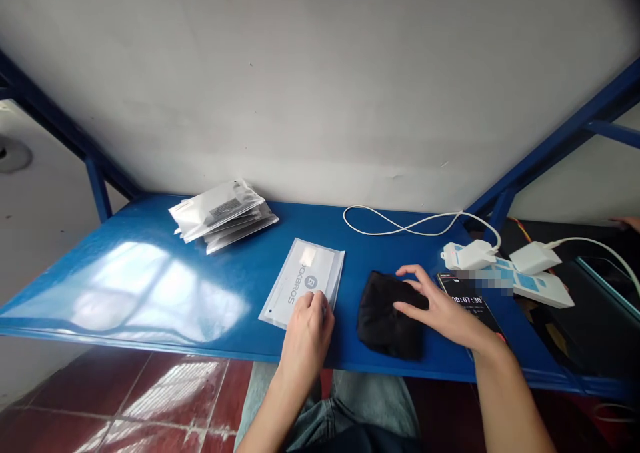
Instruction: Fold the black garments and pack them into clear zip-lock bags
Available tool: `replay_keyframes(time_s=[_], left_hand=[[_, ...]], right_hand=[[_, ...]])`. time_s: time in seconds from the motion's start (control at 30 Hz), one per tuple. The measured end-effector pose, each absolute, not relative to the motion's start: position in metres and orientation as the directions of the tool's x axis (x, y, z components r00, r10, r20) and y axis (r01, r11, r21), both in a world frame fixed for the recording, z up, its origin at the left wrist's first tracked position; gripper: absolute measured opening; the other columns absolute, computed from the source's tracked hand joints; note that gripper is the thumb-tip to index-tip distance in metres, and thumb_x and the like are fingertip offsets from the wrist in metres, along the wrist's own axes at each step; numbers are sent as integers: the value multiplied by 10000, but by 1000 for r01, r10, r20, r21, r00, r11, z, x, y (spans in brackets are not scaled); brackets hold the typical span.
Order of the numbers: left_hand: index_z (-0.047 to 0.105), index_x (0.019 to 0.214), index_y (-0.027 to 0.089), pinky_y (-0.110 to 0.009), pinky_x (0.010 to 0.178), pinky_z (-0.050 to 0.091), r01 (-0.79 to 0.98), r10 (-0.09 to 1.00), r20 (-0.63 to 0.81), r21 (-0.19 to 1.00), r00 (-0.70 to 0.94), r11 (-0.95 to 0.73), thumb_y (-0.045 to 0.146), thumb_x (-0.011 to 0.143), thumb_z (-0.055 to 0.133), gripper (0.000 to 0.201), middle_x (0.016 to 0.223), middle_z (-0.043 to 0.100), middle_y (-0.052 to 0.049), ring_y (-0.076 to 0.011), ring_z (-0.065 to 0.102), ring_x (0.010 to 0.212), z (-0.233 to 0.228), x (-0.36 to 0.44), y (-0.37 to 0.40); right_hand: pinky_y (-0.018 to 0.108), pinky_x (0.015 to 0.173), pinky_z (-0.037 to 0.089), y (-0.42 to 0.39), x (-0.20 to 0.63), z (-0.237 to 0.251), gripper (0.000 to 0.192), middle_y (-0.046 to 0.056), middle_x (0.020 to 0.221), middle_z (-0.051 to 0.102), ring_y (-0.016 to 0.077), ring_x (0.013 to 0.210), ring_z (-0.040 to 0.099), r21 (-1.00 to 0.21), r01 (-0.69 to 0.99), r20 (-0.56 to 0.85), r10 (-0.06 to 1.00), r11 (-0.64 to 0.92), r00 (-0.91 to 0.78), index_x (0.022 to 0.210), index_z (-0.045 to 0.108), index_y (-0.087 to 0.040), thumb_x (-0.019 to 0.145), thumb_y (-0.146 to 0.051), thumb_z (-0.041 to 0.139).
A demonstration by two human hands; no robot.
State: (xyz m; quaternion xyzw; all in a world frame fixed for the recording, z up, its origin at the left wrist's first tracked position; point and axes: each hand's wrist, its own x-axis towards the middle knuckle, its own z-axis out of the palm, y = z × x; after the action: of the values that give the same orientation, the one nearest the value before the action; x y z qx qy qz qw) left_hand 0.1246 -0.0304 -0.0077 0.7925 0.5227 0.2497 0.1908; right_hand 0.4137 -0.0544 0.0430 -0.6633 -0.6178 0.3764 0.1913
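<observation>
1. Right now the left hand [306,330] rests fingers-down on the near corner of a flat white pouch [303,281] printed with a brand name, pinning it to the blue table [150,286] rather than gripping it.
2. Meanwhile the right hand [435,306] lies spread and flat on a black folded cloth item [387,316], just to the right of the pouch; the fingers are wide, closed on nothing.
3. To my eye the step in hand is pairing the cloth with its pouch. The next move, I judge, calls for the pouch mouth to be lifted open and the soft cloth kept compact enough to slide in.
4. A stack of filled pouches [223,214] sits well apart at the back left.
5. Just right of the cloth lies a phone [470,303] showing a running timer, beside a white power strip [520,276] and a looping white cable [400,225].
6. Behind the table stands a plain pale wall; red floor tiles show beneath the table's front edge.
</observation>
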Motion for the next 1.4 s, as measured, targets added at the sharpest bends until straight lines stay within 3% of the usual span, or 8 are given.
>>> replay_keyframes(time_s=[0.1, 0.3, 0.57, 0.77, 0.93, 1.13, 1.23, 1.4], left_hand=[[509, 886, 233, -333, 745, 497, 711, 916, 214, 579, 340, -399, 185, 1009, 463, 140, 862, 603, -40, -225, 613, 838, -11, 125, -28], [514, 911, 234, -326, 718, 486, 597, 899, 173, 695, 402, -401, 228, 1043, 384, 186, 860, 622, -49, -216, 632, 800, -2, 116, -30], [469, 944, 240, -304, 725, 469, 507, 931, 169, 799, 325, -322, 261, 1064, 393, 143, 853, 624, -18, -184, 620, 773, -4, 112, -32], [515, 971, 235, -323, 783, 503, 597, 875, 263, 648, 407, -473, 223, 1064, 382, 163, 948, 597, -45, -200, 609, 859, -8, 117, -39], [526, 1001, 230, -326, 771, 507, 633, 850, 268, 574, 453, -519, 205, 1056, 393, 146, 963, 596, -52, -204, 614, 860, -8, 117, -41], [546, 986, 221, -398, 852, 463, 794, 903, 260, 434, 342, -426, 296, 1042, 449, 134, 961, 593, -57, -236, 604, 931, -2, 120, -41], [571, 974, 217, -476, 891, 406, 921, 946, 238, 268, 220, -281, 359, 1000, 528, 151, 985, 583, -65, -279, 575, 973, 1, 120, -42], [594, 956, 226, -432, 839, 384, 910, 920, 205, 187, 333, -371, 250, 1016, 462, 147, 973, 574, -65, -268, 545, 938, 3, 116, -44]], right_hand=[[418, 1045, 545, -52, 400, 39, 670, 70, 1560, 503, 308, 1440, 495, -825, 551, -209, 974, -127, -88, 1509, 396, -381, 915, -570, 640], [470, 1138, 466, -27, 380, 29, 418, 56, 1401, 653, 293, 1321, 594, -932, 361, -72, 986, -12, -152, 1324, 645, -312, 938, -471, 625], [424, 1091, 495, -5, 361, 37, 439, 0, 1212, 760, 247, 1170, 683, -858, 502, -152, 883, 105, -445, 1117, 785, -302, 802, -131, 533], [442, 1120, 466, 1, 353, 36, 413, 9, 1207, 773, 256, 1188, 681, -874, 484, -185, 896, 38, -403, 1091, 799, -281, 801, -144, 539], [426, 997, 549, -2, 348, 24, 356, 55, 1240, 758, 276, 1134, 706, -953, 220, -234, 968, -211, -85, 1177, 739, -242, 851, -279, 601], [418, 1036, 499, -1, 344, 2, 251, 45, 1177, 747, 276, 1142, 675, -956, 286, -8, 979, -68, 205, 1072, 713, -251, 842, -335, 653], [432, 1040, 485, -2, 344, 1, 236, 43, 1168, 740, 279, 1138, 671, -932, 358, 11, 982, -58, 188, 1075, 696, -263, 867, -365, 649], [405, 1020, 507, -8, 344, 16, 437, 27, 1250, 702, 270, 1183, 656, -910, 413, -44, 999, -30, -24, 1222, 621, -311, 825, -427, 759]])
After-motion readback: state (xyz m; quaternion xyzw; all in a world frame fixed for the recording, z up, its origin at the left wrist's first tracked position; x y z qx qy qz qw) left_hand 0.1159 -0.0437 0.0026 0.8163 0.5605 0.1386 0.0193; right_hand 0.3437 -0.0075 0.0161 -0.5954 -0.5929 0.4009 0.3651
